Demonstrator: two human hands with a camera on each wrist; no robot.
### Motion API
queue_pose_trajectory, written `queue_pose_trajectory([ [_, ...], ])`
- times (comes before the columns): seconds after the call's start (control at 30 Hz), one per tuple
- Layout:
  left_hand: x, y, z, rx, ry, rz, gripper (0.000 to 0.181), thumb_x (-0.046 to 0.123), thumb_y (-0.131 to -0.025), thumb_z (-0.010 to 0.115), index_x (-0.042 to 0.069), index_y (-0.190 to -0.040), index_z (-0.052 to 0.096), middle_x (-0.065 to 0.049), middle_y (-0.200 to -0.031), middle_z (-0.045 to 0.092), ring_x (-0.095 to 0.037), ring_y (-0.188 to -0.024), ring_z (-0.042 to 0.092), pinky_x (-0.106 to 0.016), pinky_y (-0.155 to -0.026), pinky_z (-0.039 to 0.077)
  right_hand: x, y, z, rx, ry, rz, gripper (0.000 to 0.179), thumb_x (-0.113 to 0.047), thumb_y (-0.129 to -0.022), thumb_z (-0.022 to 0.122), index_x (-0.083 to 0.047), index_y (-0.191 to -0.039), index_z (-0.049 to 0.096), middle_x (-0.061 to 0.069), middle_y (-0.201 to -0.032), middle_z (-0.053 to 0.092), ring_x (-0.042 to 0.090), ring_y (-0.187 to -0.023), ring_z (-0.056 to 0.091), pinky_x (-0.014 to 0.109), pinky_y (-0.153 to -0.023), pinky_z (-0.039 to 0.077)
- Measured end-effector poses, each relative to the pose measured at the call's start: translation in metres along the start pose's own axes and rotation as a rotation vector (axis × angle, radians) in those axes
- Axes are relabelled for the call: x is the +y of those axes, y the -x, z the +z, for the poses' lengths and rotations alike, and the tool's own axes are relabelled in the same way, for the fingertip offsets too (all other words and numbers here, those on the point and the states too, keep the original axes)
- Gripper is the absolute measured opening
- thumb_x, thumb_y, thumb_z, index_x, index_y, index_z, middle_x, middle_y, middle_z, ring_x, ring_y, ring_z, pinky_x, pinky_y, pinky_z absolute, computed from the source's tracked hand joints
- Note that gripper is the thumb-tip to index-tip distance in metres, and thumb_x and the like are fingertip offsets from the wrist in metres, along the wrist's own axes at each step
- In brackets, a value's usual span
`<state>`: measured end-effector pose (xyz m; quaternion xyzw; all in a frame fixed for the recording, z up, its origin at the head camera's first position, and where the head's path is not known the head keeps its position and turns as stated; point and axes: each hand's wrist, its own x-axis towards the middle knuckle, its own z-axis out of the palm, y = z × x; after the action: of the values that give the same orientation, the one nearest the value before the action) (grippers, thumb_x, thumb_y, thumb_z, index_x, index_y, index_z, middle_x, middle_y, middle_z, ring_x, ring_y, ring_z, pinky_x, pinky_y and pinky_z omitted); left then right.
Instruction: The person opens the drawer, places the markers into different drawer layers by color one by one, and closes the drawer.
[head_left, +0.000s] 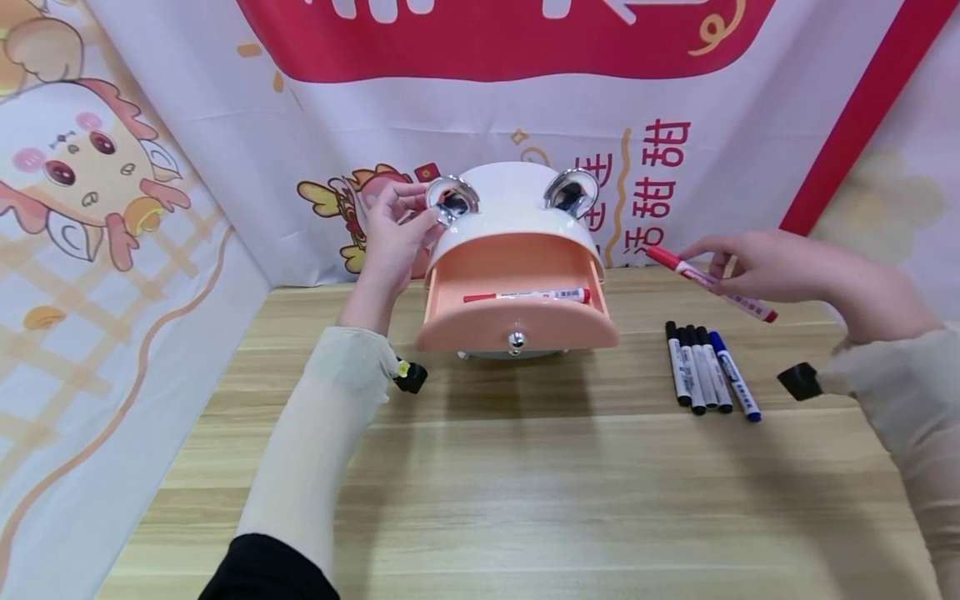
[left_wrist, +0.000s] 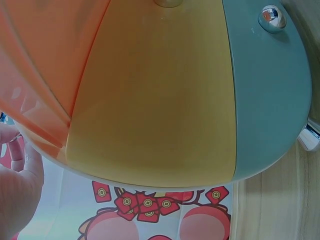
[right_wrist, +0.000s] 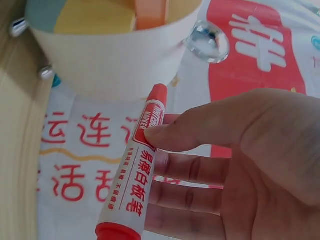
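A white drawer box [head_left: 510, 192] with two round chrome eyes on top stands with its orange drawer [head_left: 517, 325] pulled out. Inside that drawer lies a red whiteboard marker [head_left: 536, 296]. My left hand [head_left: 401, 229] pinches the chrome eye [head_left: 453, 198] on the box's left side; in the left wrist view only part of this hand [left_wrist: 20, 185] shows at the edge. Right of the box, my right hand [head_left: 780, 267] holds another red whiteboard marker [right_wrist: 132, 170] between thumb and fingers, above the table and apart from the box.
Several black markers [head_left: 697, 367] and a blue marker [head_left: 735, 377] lie side by side on the wooden table [head_left: 525, 500], below my right hand. Yellow [left_wrist: 155, 100] and teal [left_wrist: 267, 90] drawer fronts are closed under the orange one. A printed cloth [head_left: 337, 125] hangs behind.
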<state>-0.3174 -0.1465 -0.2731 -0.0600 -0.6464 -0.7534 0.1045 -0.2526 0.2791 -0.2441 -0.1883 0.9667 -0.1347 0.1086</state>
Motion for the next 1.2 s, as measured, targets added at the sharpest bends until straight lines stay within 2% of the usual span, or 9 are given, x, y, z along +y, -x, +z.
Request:
queue_pose_trajectory([
  [0.23, 0.0, 0.0, 0.0, 0.008, -0.004, -0.001, 0.031, -0.008, -0.095, 0.065, 0.012, -0.119, 0.062, -0.009, -0.119, 0.059, -0.024, -0.111, 0.061, -0.031, -0.087, 0.061, -0.02, -0.004, -0.008, -0.021, 0.011, -0.054, 0.059, -0.004, -0.091, 0.074, -0.009, -0.146, 0.053, 0.009, -0.107, 0.066, 0.026, -0.092, 0.065, 0.036, -0.062, 0.062],
  [0.47, -0.001, -0.001, -0.001, 0.01, -0.012, 0.0, 0.032, -0.009, -0.095, 0.064, 0.011, -0.119, 0.062, -0.01, -0.12, 0.06, -0.025, -0.112, 0.061, -0.031, -0.088, 0.061, -0.036, -0.013, -0.012, -0.021, -0.003, -0.09, 0.056, -0.004, -0.093, 0.071, -0.009, -0.146, 0.054, 0.011, -0.108, 0.066, 0.022, -0.081, 0.065, 0.035, -0.061, 0.061],
  [0.6, -0.002, 0.0, -0.001, 0.019, -0.009, -0.002, 0.031, -0.01, -0.095, 0.064, 0.011, -0.118, 0.062, -0.009, -0.119, 0.06, -0.024, -0.11, 0.061, -0.03, -0.087, 0.061, -0.047, -0.019, -0.017, -0.007, 0.007, -0.132, 0.056, -0.003, -0.092, 0.072, -0.008, -0.145, 0.055, 0.012, -0.109, 0.066, 0.026, -0.091, 0.067, 0.037, -0.065, 0.063],
  [0.77, -0.003, 0.001, -0.001, 0.015, 0.012, 0.012, 0.031, -0.011, -0.094, 0.063, 0.01, -0.117, 0.062, -0.01, -0.116, 0.06, -0.023, -0.106, 0.062, -0.029, -0.084, 0.061, -0.063, -0.025, -0.023, -0.009, 0.051, -0.176, 0.057, -0.002, -0.089, 0.075, -0.006, -0.143, 0.057, 0.011, -0.107, 0.066, 0.026, -0.091, 0.067, 0.038, -0.067, 0.064],
  [1.0, -0.002, -0.001, -0.001, 0.005, 0.004, 0.016, 0.031, -0.009, -0.095, 0.064, 0.011, -0.118, 0.062, -0.01, -0.117, 0.06, -0.024, -0.108, 0.061, -0.03, -0.086, 0.061, -0.079, -0.028, -0.027, 0.004, 0.078, -0.242, 0.052, -0.001, -0.091, 0.072, -0.006, -0.141, 0.059, 0.008, -0.103, 0.067, 0.024, -0.09, 0.065, 0.039, -0.071, 0.063],
  [1.2, -0.002, -0.001, 0.0, 0.002, -0.016, 0.007, 0.031, -0.008, -0.095, 0.065, 0.011, -0.119, 0.062, -0.009, -0.119, 0.06, -0.024, -0.111, 0.06, -0.031, -0.088, 0.061, -0.088, -0.026, -0.03, 0.001, 0.051, -0.258, 0.052, -0.002, -0.093, 0.069, -0.008, -0.144, 0.058, 0.008, -0.106, 0.068, 0.025, -0.092, 0.067, 0.033, -0.064, 0.062],
])
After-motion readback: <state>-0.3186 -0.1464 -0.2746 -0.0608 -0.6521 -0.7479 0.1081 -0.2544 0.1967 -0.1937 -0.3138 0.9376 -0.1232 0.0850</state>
